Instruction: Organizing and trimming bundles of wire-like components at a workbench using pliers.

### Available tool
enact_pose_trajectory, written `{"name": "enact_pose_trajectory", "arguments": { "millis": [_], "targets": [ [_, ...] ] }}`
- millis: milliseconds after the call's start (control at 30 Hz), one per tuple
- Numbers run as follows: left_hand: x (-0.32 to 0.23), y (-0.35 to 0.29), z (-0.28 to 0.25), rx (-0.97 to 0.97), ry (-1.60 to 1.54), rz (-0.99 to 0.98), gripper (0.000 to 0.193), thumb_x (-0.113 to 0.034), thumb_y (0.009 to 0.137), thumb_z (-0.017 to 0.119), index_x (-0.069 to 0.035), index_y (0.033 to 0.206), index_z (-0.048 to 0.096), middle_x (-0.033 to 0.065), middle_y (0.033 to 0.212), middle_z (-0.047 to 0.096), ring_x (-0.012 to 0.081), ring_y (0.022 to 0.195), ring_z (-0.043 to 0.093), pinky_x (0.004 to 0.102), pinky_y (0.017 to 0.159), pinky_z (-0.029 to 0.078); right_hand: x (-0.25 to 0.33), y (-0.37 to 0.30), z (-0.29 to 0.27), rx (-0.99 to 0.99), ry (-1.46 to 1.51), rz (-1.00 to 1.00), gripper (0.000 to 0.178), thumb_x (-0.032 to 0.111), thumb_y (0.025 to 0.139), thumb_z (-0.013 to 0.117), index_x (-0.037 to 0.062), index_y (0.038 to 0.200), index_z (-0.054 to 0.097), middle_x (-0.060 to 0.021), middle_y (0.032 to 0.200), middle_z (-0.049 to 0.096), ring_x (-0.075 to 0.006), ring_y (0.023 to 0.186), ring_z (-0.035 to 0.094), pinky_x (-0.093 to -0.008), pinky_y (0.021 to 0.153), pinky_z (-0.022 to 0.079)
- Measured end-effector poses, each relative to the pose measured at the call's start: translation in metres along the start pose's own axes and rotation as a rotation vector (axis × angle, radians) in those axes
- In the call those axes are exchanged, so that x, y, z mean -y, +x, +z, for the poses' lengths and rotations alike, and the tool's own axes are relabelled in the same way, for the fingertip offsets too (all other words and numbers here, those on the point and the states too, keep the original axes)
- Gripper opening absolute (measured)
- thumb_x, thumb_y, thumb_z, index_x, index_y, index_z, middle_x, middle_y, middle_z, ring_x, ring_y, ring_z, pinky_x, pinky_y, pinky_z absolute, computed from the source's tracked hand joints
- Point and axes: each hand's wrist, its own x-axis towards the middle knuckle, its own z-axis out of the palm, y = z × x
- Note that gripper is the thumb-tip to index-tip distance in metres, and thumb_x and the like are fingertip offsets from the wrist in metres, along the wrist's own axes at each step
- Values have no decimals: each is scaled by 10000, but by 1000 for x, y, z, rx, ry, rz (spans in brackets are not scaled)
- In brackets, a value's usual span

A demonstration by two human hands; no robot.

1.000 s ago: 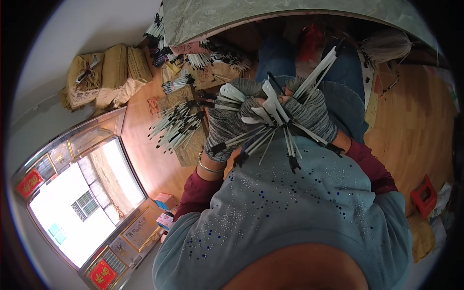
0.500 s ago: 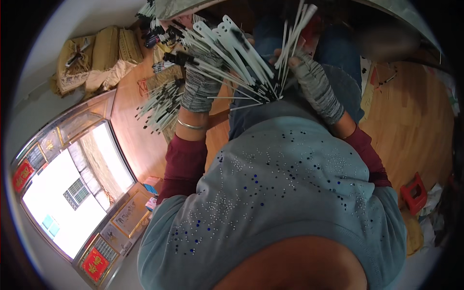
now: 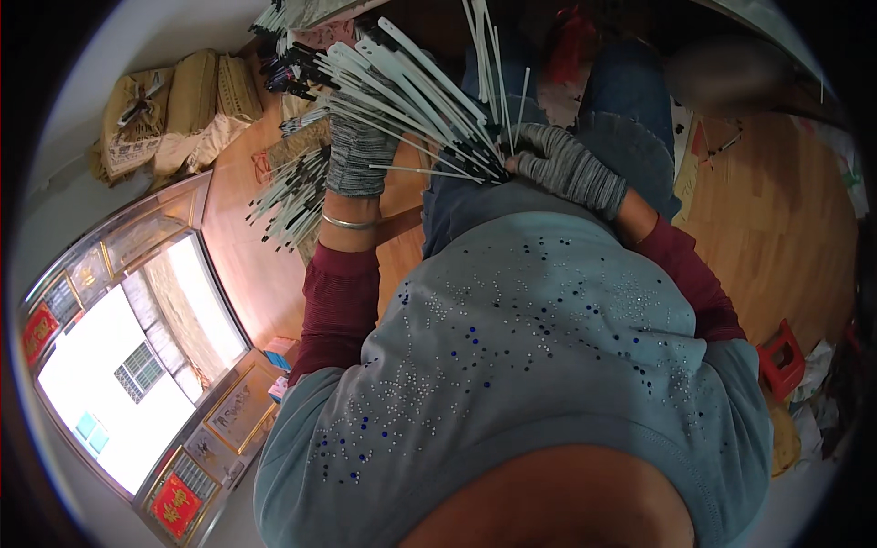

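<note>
We see a fanned bundle of thin white and black sticks (image 3: pixel 416 87) at twelve o'clock, its dark ends gathered low, over our lap and just above the shirt (image 3: pixel 521 365). Our left hand (image 3: pixel 357 146), at eleven o'clock, holds this bundle from its left side; most of the fingers are hidden behind the sticks. Our right hand (image 3: pixel 557 163), between one and two o'clock, is bent inward with its fingertips at the gathered ends, where a few thin sticks stand up apart from the fan. We cannot tell whether those fingers are pinching anything. Both hands wear grey knitted gloves, and a silver bracelet (image 3: pixel 349 222) circles our left wrist.

At ten o'clock we have a second pile of sticks (image 3: pixel 290 201), beside the left forearm, and farther out that way some tan sacks (image 3: pixel 194 100) against the wall. A bright doorway (image 3: pixel 119 365) opens between eight and nine o'clock. A red stool (image 3: pixel 783 359) stands on the wooden floor (image 3: pixel 763 219) between three and four.
</note>
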Motion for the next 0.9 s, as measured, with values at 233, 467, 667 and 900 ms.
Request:
{"name": "enact_pose_trajectory", "arguments": {
  "millis": [233,467,667,900],
  "targets": [
    [1,3,5,-16,-235,-112,191,-80,738,468,-20,914,507,93,855,538,233,785,520,322,689,419,7,6,1,-57,175,2,222,190,757,485,28,906,518,-91,701,529,-180,672,510,-275,650,398],
    [-2,3,3,104,-310,-217,209,-104,758,457,-20,947,489,97,885,529,225,801,518,300,687,428,14,-2,-13,-153,-173,46,231,208,760,475,13,873,524,-103,741,544,-213,678,511,-277,674,400],
    [2,-17,9,31,-362,-188,233,-138,778,438,-20,977,469,107,944,506,212,832,509,289,685,434,11,-10,-39,-431,-462,-153,236,187,753,502,12,909,517,-71,722,542,-127,661,500,-247,620,401],
    [5,-12,16,86,-144,-129,263,-155,784,424,-21,1010,444,109,968,497,225,856,499,304,723,415,12,2,-24,-153,136,35,187,153,717,547,21,849,534,-50,705,536,-103,686,491,-229,639,396]
  ]
}}
